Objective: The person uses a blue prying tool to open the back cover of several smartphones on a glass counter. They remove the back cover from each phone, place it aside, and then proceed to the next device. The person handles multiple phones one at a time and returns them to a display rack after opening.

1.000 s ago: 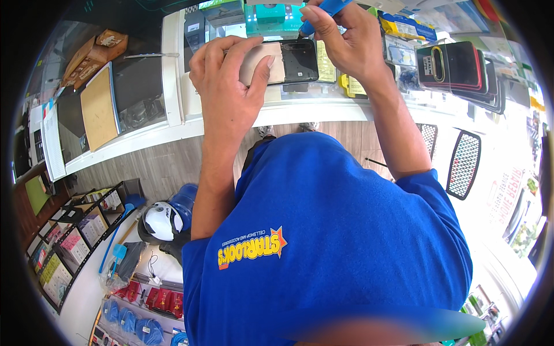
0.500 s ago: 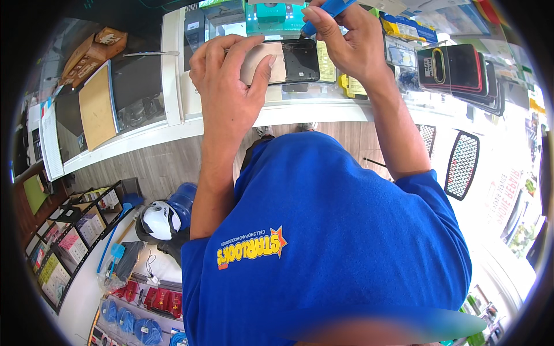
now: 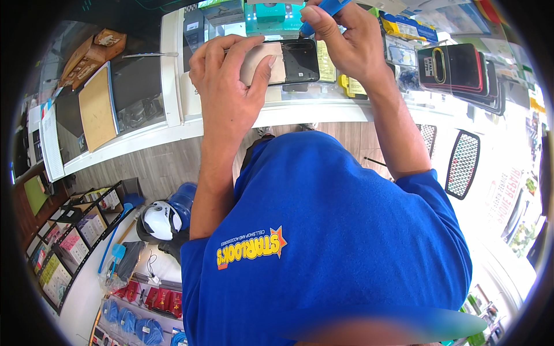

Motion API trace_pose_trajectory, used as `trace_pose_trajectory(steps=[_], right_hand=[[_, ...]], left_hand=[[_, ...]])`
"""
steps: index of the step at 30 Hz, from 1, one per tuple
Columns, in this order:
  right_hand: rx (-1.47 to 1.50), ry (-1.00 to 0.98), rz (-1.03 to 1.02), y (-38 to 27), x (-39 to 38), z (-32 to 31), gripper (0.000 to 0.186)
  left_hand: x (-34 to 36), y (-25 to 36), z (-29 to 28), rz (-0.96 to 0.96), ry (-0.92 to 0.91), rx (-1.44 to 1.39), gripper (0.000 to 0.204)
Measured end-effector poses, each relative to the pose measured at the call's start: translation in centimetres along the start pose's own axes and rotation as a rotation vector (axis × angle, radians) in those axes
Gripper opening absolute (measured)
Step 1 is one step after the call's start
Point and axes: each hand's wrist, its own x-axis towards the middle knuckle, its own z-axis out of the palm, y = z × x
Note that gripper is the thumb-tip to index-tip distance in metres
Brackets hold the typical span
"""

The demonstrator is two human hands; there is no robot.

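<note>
On the glass counter [image 3: 340, 99] lies a dark phone [image 3: 302, 64], its left part covered by a pale beige sheet [image 3: 276, 62]. My left hand [image 3: 229, 81] grips the phone from the left, with the fingers over the far edge and the thumb pressed on the sheet. At the phone's far right corner is the dark tip of a blue-handled tool [image 3: 328, 11], whose exact kind I cannot make out. My right hand [image 3: 355, 49] is closed around its handle. The tip appears to touch the phone's far edge, but contact is hard to tell.
Teal boxes [image 3: 274, 20] stand just beyond the phone. To the right are a yellow package [image 3: 349, 85], a blue-and-yellow packet [image 3: 408, 29] and a stack of phone cases [image 3: 456, 68]. A tan board [image 3: 98, 106] lies on the left; a white helmet [image 3: 158, 220] sits behind me, lower left.
The tool and my right hand have shifted very slightly to the left along the phone's far edge. My left hand keeps its hold on the phone.
</note>
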Motion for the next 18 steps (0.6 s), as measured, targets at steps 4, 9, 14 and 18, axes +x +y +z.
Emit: trace_pose_trajectory(steps=[4, 9, 14, 18], right_hand=[[-0.004, -0.007, -0.005, 0.35, 0.04, 0.11, 0.046], [0.041, 0.001, 0.032, 0.54, -0.23, 0.06, 0.046], [0.053, 0.000, 0.009, 0.59, -0.23, -0.12, 0.045], [0.035, 0.013, -0.013, 0.62, -0.19, -0.18, 0.045]], left_hand=[[-0.07, -0.05, 0.04, 0.005, 0.004, 0.005, 0.033], [-0.02, 0.06, -0.10, 0.007, -0.004, 0.029, 0.032], [-0.01, 0.25, -0.18, 0.000, 0.003, 0.054, 0.031], [0.00, 0.25, -0.14, 0.007, 0.009, 0.054, 0.031]])
